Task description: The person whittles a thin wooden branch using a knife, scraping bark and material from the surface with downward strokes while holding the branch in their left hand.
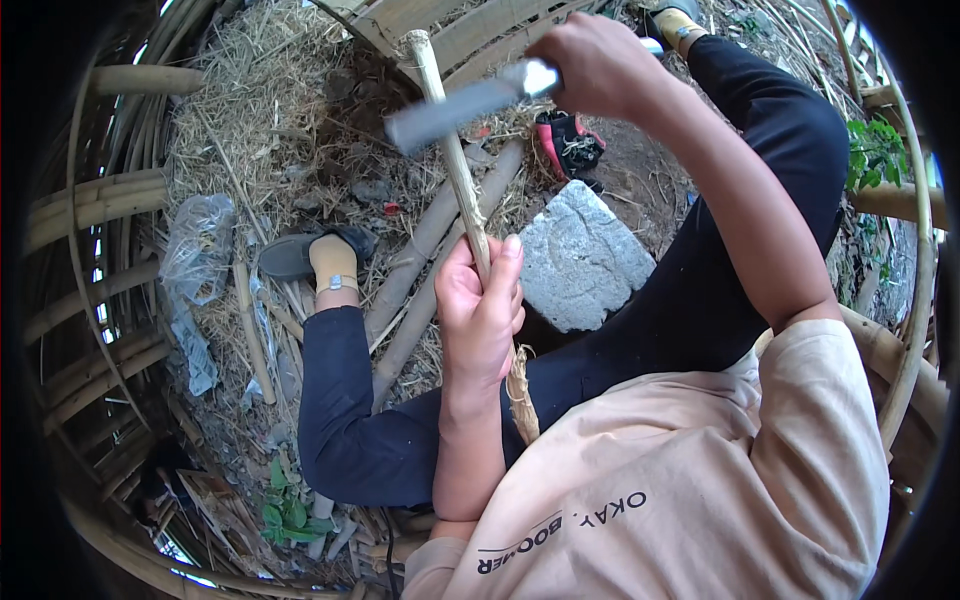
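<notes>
My left hand (477, 310) is closed around a peeled wooden stick (462, 185), its thumb lying along the wood. From a knobbed top end the stick runs down past my wrist to a rough, frayed lower end near my lap. In my closed right hand (600, 65) is a large knife (455, 112), its broad grey blade smeared by motion. The blade crosses the upper part of the stick; whether it touches the wood I cannot tell. Most of the knife's handle is hidden by my fingers.
A rough grey stone block (585, 255) sits between my legs. Bamboo poles (415, 255) lie on the straw-strewn ground, near a red and black item (568, 143). A clear plastic bag (200, 248) is at left. Bamboo fencing (100, 205) curves around, with wooden boards (480, 40) ahead.
</notes>
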A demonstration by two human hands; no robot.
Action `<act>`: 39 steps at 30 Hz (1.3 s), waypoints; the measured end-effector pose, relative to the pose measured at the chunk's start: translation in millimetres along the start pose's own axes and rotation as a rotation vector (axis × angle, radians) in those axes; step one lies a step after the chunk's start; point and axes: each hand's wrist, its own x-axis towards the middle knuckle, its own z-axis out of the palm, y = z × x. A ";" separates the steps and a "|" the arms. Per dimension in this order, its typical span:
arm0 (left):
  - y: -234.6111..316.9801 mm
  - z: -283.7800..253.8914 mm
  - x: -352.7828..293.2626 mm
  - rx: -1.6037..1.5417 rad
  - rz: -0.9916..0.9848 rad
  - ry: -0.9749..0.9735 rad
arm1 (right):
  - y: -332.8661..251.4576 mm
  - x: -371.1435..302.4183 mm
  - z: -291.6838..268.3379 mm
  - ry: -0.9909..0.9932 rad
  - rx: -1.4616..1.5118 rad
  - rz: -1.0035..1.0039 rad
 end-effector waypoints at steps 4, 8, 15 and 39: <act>-16.9 -13.9 9.1 0.165 0.081 0.098 | 4.7 4.3 4.6 0.104 -0.009 0.042; -12.5 -6.1 4.3 0.228 0.128 0.057 | -6.4 -5.4 -7.8 -0.077 0.047 0.011; -5.8 -3.6 5.0 0.121 0.090 0.075 | -5.9 -3.2 -7.1 -0.073 0.085 -0.065; 1.0 -18.0 17.9 -0.041 -0.009 0.043 | -14.7 -17.0 -4.7 -0.054 0.179 0.022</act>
